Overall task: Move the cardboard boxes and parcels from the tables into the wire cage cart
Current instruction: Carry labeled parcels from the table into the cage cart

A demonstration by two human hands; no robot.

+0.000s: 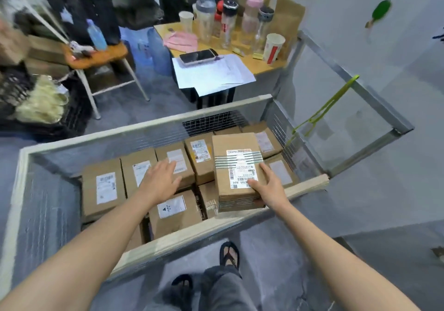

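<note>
**Taped box held over the cart's right end**

At the left, labelled cardboard boxes are sitting packed side by side inside the wire cage cart. The left hand is reaching over them with its fingers straight and spread, holding nothing; whether it is touching the tops is unclear. Just to its right, the taped box is lying above the packed layer, near the cart's front rim. The right hand is gripping the box's near right corner, thumb pressing on the label, fingers curling underneath.
</note>
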